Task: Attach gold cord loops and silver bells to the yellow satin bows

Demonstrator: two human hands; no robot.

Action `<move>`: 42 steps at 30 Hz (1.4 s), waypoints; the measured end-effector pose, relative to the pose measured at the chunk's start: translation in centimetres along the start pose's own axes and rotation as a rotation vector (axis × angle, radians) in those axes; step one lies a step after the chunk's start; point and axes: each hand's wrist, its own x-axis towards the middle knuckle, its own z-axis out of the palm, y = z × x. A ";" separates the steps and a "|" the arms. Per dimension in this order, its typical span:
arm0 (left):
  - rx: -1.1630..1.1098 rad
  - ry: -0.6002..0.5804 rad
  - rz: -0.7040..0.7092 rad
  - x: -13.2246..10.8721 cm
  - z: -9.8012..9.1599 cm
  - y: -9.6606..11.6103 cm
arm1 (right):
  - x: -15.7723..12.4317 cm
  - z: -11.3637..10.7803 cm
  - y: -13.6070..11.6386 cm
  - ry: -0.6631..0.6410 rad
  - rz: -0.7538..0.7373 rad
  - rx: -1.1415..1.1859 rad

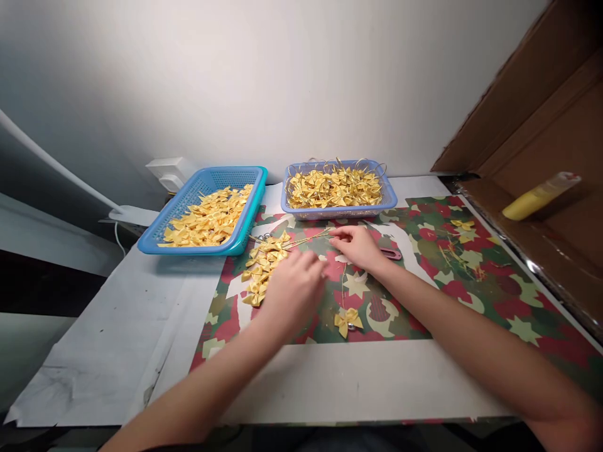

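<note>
A pale wall (301, 81) filled the top of the frame, and below it the table (108, 326), w/ a white covering, spread from lower left. Cardboard (541, 113) boxed in the upper right. A camo-patterned sheet (522, 282) covered the middle & right. A white lamp arm (51, 160), prob. metal, slanted in from the left edge. The blue basket (207, 250) of yellow bows stood left of centre, hard by the work; a mauve basket (339, 213), piled w/ bows & gold loops, stood top centre, blocking the way to the wall.

The L hand (294, 282), mid-frame, was blurred, fingers curled; couldn't tell if it gripped anything. It hid part of the bows' right side. The R hand (355, 247), right of centre, had half-bent fingers w/ tips by the cord ends; couldn't tell if they pinched.

At far right a yellow tube (539, 198) slanted up to the right. The bow bunch (259, 270), left of centre, had its long axis running lower left to upper right. Gold cords (308, 238) ran from its top, pointing right & slightly up. A single bow (347, 322), bottom centre, spread its wings L–R, its thin cord pointing up-frame. A pink tool (391, 253) lay partly behind the R wrist.
</note>
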 end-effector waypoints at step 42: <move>0.085 0.239 -0.084 1.5 0.5 -4.7 | -3.1 -1.1 -3.1 0.310 -0.776 -0.868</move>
